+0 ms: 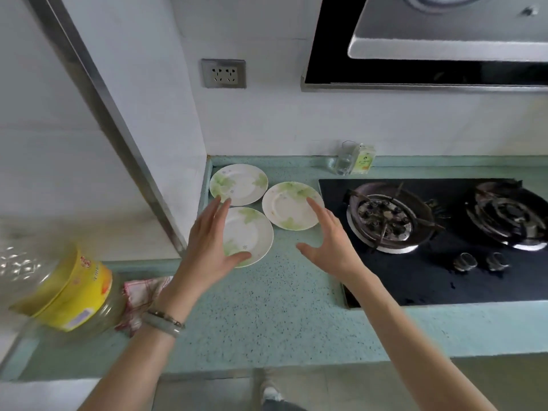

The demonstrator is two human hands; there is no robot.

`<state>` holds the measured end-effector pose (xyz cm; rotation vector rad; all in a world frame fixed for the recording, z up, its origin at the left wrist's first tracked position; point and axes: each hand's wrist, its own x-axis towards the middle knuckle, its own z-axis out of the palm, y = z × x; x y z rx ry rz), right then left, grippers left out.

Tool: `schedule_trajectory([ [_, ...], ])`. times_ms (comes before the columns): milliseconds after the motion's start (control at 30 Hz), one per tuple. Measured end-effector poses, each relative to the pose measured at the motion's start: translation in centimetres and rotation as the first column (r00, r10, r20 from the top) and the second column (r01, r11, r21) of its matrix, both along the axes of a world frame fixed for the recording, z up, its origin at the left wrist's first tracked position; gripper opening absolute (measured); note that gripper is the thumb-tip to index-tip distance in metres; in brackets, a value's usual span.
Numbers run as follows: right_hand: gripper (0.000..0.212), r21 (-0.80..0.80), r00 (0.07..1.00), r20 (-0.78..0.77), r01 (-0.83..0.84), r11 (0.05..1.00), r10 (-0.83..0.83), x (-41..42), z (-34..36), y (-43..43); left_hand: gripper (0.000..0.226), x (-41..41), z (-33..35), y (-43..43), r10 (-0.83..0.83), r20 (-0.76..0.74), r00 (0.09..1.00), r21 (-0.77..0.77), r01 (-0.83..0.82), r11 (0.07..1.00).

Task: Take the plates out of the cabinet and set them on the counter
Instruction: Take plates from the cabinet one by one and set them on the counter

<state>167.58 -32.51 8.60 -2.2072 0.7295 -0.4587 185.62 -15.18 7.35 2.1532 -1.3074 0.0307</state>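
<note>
Three white plates with green leaf prints lie flat on the speckled green counter [267, 307]. One plate [240, 182] sits in the back corner, a second plate [289, 207] lies to its right beside the stove, and the nearest plate [252, 232] lies in front of them. My left hand [207, 247] hovers open over the nearest plate's left side, fingers spread, thumb over its front rim. My right hand [329, 241] is open above the counter, its fingertips over the second plate's right edge. Neither hand holds anything. No cabinet is in view.
A black gas stove [444, 247] with two burners fills the counter's right. A large clear jar with a yellow label [68, 289] lies at the left beside a red-checked cloth [142, 295]. A small glass and carton [355, 158] stand at the back wall. A range hood [430, 40] hangs overhead.
</note>
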Motion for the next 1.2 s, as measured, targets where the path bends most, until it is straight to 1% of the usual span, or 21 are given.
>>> schedule_trajectory([
  [100,0.093,-0.067,0.998,-0.007,0.054,0.996,-0.055,-4.4,1.7,2.8,0.11,-3.5,1.8,1.0,-0.11,0.068,0.992,-0.029,0.112,0.993],
  [200,0.094,-0.072,0.99,0.01,0.142,0.987,-0.141,-9.8,2.6,5.8,0.108,-7.6,2.0,1.9,-0.245,0.038,0.969,-0.033,0.246,0.969],
  [300,0.093,-0.07,0.97,0.026,0.244,0.967,-0.243,-15.9,3.1,8.5,0.106,-12.2,1.9,1.9,-0.392,0.059,0.918,-0.001,0.392,0.92],
  [367,0.092,-0.064,0.939,0.01,0.343,0.937,-0.343,-20.9,3.4,10.1,0.103,-16.2,2.0,1.1,-0.494,0.082,0.866,0.03,0.493,0.869],
  [400,0.091,-0.065,0.93,-0.002,0.367,0.928,-0.368,-22.1,3.4,10.5,0.101,-17.2,1.9,1.1,-0.516,0.087,0.852,0.041,0.514,0.857],
  [500,0.088,-0.067,0.846,-0.018,0.53,0.845,-0.532,-29.1,3.7,12.4,0.09,-23.2,2.4,-0.4,-0.649,0.125,0.751,0.043,0.649,0.759],
  [567,0.086,-0.052,0.78,-0.006,0.624,0.779,-0.625,-33.6,3.6,13.7,0.086,-27.4,2.4,-1.5,-0.724,0.119,0.679,0.055,0.724,0.688],
  [700,0.086,-0.049,0.662,0.007,0.749,0.661,-0.749,-42.6,2.9,16.3,0.089,-36.5,2.1,-3.9,-0.836,0.059,0.545,0.049,0.835,0.548],
  [767,0.086,-0.052,0.584,0.017,0.811,0.582,-0.812,-48.1,2.3,17.4,0.092,-42.5,1.8,-5.3,-0.883,0.021,0.47,0.026,0.882,0.47],
  [833,0.087,-0.032,0.527,0.027,0.85,0.526,-0.849,-52.1,2.1,17.9,0.094,-47.2,2.0,-6.3,-0.906,-0.014,0.424,-0.013,0.906,0.424],
  [900,0.088,-0.015,0.467,0.035,0.884,0.467,-0.883,-57.4,1.9,18.3,0.096,-53.2,2.0,-7.2,-0.931,-0.017,0.364,-0.043,0.93,0.364],
  [1033,0.09,0.009,0.375,0.055,0.926,0.376,-0.925,-67.5,2.1,18.8,0.098,-64.5,2.3,-8.7,-0.952,-0.048,0.301,-0.089,0.948,0.305],
  [1100,0.089,0.05,0.333,0.084,0.94,0.338,-0.939,-71.9,2.4,19.2,0.1,-69.1,2.0,-9.2,-0.957,-0.1,0.272,-0.133,0.949,0.284],
  [1200,0.086,0.141,0.274,0.124,0.946,0.29,-0.954,-77.6,2.6,19.6,0.106,-75.0,1.6,-9.8,-0.928,-0.298,0.225,-0.176,0.942,0.285],
])
